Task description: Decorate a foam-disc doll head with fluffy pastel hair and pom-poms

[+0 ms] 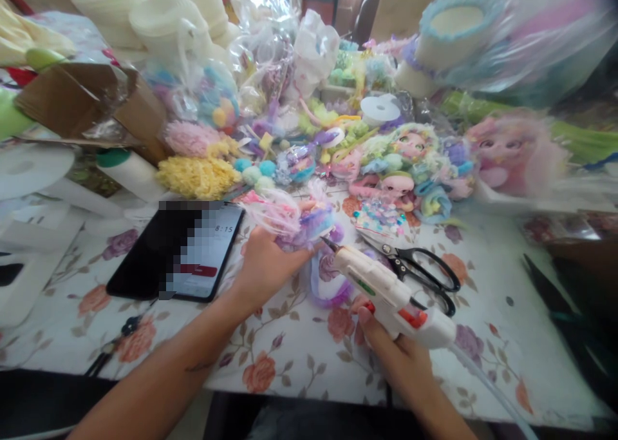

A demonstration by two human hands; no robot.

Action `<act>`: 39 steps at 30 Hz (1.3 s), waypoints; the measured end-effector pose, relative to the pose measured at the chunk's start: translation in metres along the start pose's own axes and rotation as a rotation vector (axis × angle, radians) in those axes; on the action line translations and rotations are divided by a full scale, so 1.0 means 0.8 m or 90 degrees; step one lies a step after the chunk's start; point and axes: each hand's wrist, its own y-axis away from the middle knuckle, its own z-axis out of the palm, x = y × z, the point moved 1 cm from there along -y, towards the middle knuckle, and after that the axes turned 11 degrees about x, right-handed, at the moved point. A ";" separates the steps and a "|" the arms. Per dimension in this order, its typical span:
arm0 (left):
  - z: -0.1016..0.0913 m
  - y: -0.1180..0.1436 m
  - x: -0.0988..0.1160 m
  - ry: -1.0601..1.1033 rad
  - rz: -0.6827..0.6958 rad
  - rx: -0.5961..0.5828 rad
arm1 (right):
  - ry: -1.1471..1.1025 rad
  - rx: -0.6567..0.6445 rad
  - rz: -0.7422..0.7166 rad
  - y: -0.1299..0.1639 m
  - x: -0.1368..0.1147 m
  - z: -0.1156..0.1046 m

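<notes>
My left hand (pixel 270 259) is closed around a fluffy headband (pixel 316 224) decorated with pink, purple and blue ribbon and tulle. A purple loop of the band (pixel 332 298) hangs below it, just above the tablecloth. In my right hand (pixel 393 346) is a white hot glue gun (pixel 381 282) with a red trigger, its cord trailing to the lower right. The gun's dark nozzle points up and left, right at the decorated part; whether it touches is hard to tell. Black-handled scissors (pixel 420 266) lie behind the gun.
A phone (pixel 203 253) lies left of my forearm on the floral tablecloth (pixel 290 343). Behind are yellow trim (pixel 197 177), pompoms (pixel 255 172), a ribbon spool (pixel 380 109), doll-face pieces (pixel 398 185) and beads (pixel 379 220). A cardboard box (pixel 72 98) stands back left; dark scissors (pixel 570 324) lie far right.
</notes>
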 end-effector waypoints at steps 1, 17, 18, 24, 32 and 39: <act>0.000 0.000 0.000 -0.002 0.001 -0.003 | 0.004 0.007 0.007 0.000 0.001 0.000; 0.000 -0.001 -0.002 -0.011 0.006 -0.008 | 0.013 0.002 -0.004 0.000 0.002 -0.001; 0.000 0.000 -0.002 -0.013 0.003 -0.010 | 0.018 0.007 0.004 0.000 0.004 -0.002; 0.000 0.000 0.002 -0.011 0.009 -0.008 | 0.009 0.002 -0.006 0.001 0.008 -0.002; 0.001 0.000 0.000 -0.008 0.012 -0.009 | 0.003 0.012 0.013 0.002 0.005 0.000; 0.000 -0.001 -0.002 -0.036 0.013 0.001 | 0.020 0.008 0.021 0.003 0.008 -0.002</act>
